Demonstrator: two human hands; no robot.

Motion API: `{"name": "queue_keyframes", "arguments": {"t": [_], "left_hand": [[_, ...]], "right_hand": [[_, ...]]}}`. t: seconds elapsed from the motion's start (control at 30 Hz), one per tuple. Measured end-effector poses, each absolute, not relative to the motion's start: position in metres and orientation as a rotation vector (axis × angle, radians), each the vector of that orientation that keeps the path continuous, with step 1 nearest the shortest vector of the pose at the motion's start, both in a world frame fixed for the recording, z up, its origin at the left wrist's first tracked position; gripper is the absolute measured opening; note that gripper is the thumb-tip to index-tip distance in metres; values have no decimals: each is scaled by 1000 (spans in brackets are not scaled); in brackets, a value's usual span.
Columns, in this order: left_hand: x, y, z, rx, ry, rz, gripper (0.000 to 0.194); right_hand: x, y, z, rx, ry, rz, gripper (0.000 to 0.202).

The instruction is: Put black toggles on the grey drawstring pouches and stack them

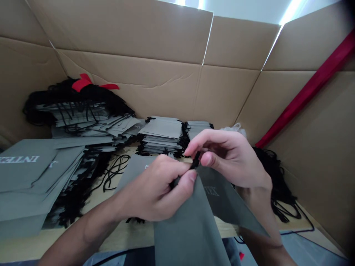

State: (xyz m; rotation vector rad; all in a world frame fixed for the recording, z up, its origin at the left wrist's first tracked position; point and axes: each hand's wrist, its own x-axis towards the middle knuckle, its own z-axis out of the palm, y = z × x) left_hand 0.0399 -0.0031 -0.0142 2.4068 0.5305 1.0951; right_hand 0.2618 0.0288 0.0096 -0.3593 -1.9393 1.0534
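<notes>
My left hand (169, 184) is closed, thumb and fingers pinching a black cord (196, 161) at the upper edge of a grey paper bag (188, 225). The bag hangs below the hands, its two panels spread apart; the darker panel shows part of some pale lettering. My right hand (230, 157) is above and to the right, with the cord between its curled index finger and thumb. The cord's lower part is hidden behind the left fingers. Under the left wrist lies another grey bag (134, 166).
Grey bags with black cord ends form a large pile (24, 177) at left and smaller stacks (162, 129) at the back. Black cord bundles lie at back left (80, 94) and right (280, 181). Cardboard walls (133, 77) enclose the table; a red strip (305, 92) slants down the right.
</notes>
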Motion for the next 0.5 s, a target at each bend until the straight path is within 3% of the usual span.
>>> {"name": "queue_keyframes", "arguments": {"t": [0.5], "left_hand": [[48,2,-26,2628,689,1099,37]], "right_hand": [[255,30,1,-475,-1964,644,35]]}}
